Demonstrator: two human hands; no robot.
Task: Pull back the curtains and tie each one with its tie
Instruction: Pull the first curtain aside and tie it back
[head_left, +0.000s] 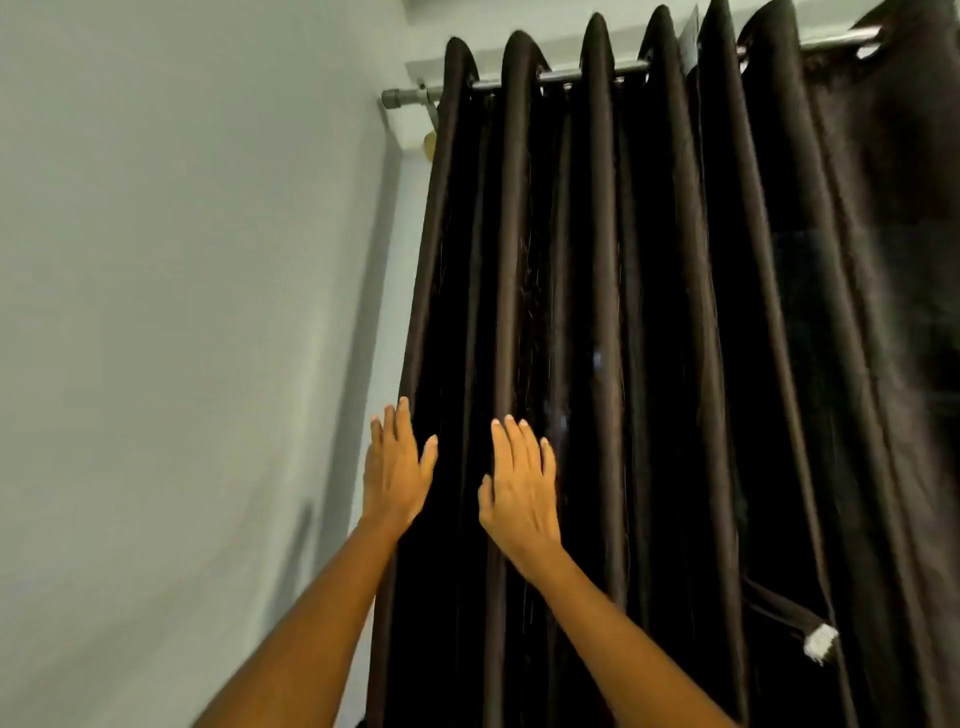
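A dark brown eyelet curtain (649, 312) hangs in deep folds from a metal rod (587, 75) and fills the right half of the view. My left hand (396, 467) is raised at the curtain's left edge with fingers straight. My right hand (522, 488) lies flat against a fold a little further right, fingers straight. Neither hand grips the fabric. A dark tie (779, 608) with a white tag (821, 642) at its end hangs across the folds at lower right.
A pale wall (182, 312) fills the left side and meets the window corner beside the curtain. The rod's end cap (390, 97) and its bracket stick out past the curtain's left edge, high up.
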